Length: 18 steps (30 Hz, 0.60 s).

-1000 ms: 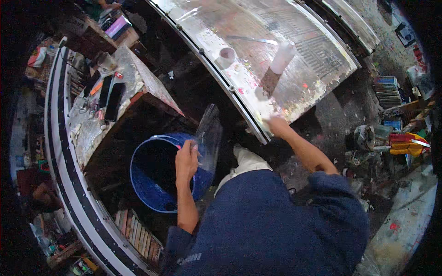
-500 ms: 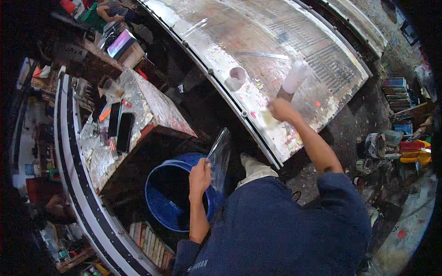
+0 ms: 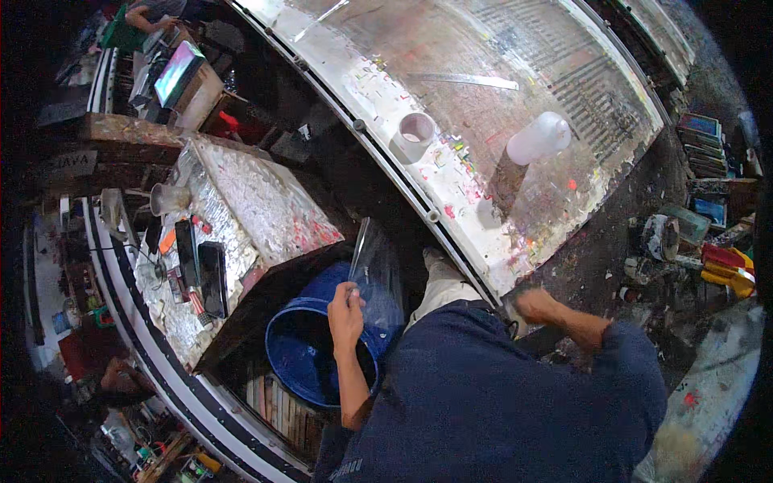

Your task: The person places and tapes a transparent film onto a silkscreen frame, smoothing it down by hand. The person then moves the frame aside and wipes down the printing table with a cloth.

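Observation:
My left hand (image 3: 346, 315) is closed on the edge of a clear plastic sheet (image 3: 377, 278), which hangs over a blue bin (image 3: 282, 330). At the near corner of the paint-stained worktable (image 3: 451, 173), beside my body, is my right hand (image 3: 538, 307). Its fingers are curled and slightly blurred; a pale bit shows under them, too unclear to name. A translucent plastic bottle (image 3: 539, 138) and a whitish cup (image 3: 416, 133) stand on the table. Beyond them lies a long metal ruler-like strip (image 3: 467, 81).
To the left, a paint-crusted stand (image 3: 266, 201) carries a dark phone (image 3: 212, 278) and a clear cup (image 3: 169, 199). A lit screen (image 3: 179, 74) and another person's arm (image 3: 149, 20) are at the upper left. Tape rolls (image 3: 660, 237) and stacked frames (image 3: 699, 145) lie at the right.
My right hand has moved from the tabletop near the bottle back to the table's near corner, close to my body. My left hand still holds the plastic sheet. The view has shifted slightly.

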### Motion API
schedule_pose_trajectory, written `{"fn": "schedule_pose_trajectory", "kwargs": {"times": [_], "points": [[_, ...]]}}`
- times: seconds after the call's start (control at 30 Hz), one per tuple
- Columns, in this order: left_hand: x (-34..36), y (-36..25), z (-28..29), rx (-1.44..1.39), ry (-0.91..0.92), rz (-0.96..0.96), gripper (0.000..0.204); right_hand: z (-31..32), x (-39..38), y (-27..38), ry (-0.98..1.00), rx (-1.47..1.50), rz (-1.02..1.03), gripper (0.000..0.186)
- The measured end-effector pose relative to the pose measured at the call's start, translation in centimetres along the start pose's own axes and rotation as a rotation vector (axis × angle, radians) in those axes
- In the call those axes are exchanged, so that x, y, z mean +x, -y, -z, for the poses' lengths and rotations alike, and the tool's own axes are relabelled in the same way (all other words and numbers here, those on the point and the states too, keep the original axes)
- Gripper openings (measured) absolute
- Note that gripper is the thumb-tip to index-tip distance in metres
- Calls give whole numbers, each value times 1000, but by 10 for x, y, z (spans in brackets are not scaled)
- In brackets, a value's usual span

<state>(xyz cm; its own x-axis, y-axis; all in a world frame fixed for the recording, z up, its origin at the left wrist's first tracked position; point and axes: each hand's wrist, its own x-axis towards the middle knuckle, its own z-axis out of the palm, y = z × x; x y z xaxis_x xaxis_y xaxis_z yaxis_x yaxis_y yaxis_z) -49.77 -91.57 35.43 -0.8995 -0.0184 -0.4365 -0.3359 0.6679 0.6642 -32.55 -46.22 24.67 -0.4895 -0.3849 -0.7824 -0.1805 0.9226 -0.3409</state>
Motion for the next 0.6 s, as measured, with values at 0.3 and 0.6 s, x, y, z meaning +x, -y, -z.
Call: {"fn": "schedule_pose_trajectory", "kwargs": {"times": [0.3, 0.6], "points": [[26, 2, -4, 167, 29, -65, 18, 225, 68, -23, -412, -42, -278, 24], [-15, -1, 16, -32, -193, 36, 21, 402, 134, 63, -763, 139, 123, 28]]}}
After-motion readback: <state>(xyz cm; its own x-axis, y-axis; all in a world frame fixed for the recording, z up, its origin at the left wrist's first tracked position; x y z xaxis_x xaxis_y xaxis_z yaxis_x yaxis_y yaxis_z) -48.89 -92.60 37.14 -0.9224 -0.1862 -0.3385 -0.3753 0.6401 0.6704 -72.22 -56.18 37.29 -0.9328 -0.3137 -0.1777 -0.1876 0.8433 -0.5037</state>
